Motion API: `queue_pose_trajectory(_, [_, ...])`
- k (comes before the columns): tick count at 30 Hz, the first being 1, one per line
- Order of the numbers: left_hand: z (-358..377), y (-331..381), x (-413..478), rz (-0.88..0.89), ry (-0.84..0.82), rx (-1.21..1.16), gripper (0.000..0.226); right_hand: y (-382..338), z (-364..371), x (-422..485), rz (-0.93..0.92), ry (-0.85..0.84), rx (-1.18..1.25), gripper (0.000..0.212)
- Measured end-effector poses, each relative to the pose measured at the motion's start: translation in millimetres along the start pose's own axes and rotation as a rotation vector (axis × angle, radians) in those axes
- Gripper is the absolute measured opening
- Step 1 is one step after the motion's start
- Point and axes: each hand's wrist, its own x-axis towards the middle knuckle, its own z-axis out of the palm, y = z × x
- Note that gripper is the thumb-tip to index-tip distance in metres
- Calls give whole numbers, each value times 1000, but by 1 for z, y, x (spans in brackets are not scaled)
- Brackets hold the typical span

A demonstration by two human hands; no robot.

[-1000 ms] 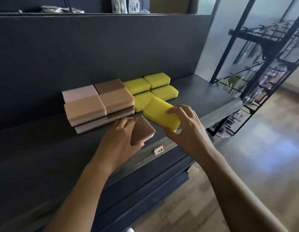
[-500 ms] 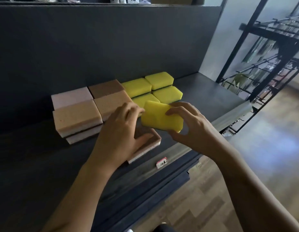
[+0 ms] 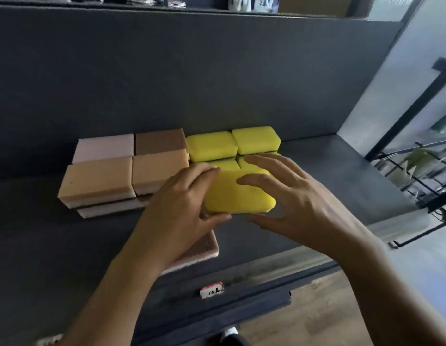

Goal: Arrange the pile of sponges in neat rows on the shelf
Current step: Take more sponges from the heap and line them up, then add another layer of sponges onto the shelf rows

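Single head view, close, facing forward-down over shelf [image 3: 329, 171] edge.

Left hand [image 3: 182, 206], right hand [image 3: 301, 198] bare; forearms [image 3: 109, 298] bare too.

Little handwritten price tag [image 3: 212, 290] is sitting down at 6 o'clock, and a white shoe tip [image 3: 229, 332] is peeking in just below it. A black metal rack [image 3: 439, 196] is standing off at 3 o'clock, kinda blurry. White bottles [image 3: 251, 2] and a cardboard box [image 3: 314, 5] are sitting up top, 12 to 1 o'clock. Wood floor [image 3: 329, 315] is showing at 5 o'clock.
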Motion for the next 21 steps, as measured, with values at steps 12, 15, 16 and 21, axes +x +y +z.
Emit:
queue_pose_trajectory(12, [7,6,1,-82,52,-8,73,28,21,24,-154,-22,42,46])
queue_pose_trajectory(15, [1,-3,1,-91,56,24,73,29,25,31,-157,-19,53,43])
queue_pose_trajectory(16, [-2,-7,2,-96,58,47,73,31,26,34,-151,-21,48,43])
queue_pose_trajectory(21, [-8,-28,6,-150,26,191,77,49,34,45,-85,-34,29,43])
